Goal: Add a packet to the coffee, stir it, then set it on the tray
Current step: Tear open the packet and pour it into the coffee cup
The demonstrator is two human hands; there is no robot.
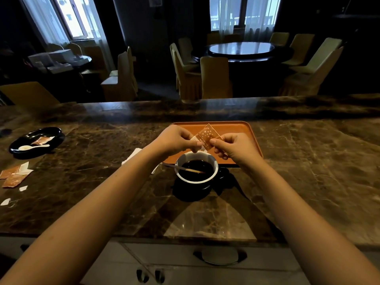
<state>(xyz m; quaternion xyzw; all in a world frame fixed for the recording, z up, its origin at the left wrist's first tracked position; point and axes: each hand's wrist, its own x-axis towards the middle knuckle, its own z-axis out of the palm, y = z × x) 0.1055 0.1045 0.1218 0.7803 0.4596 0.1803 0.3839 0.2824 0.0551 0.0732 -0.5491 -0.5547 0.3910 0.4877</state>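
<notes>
A dark cup with a white inside (pixel 196 171) holds black coffee on the marble counter, and a thin wooden stirrer (pixel 185 168) leans across its rim. Just above the cup, my left hand (pixel 176 140) and my right hand (pixel 234 148) both pinch a small orange packet (pixel 207 136), one on each side. The orange tray (pixel 244 130) lies directly behind the cup, with nothing on its visible surface. Whether the packet is torn I cannot tell.
A black oval dish (pixel 35 141) with a white spoon and a packet sits at the far left. Loose orange packets and torn paper bits (pixel 14 175) lie near the left edge. A white napkin (pixel 133 154) lies left of the cup. Chairs and tables stand beyond the counter.
</notes>
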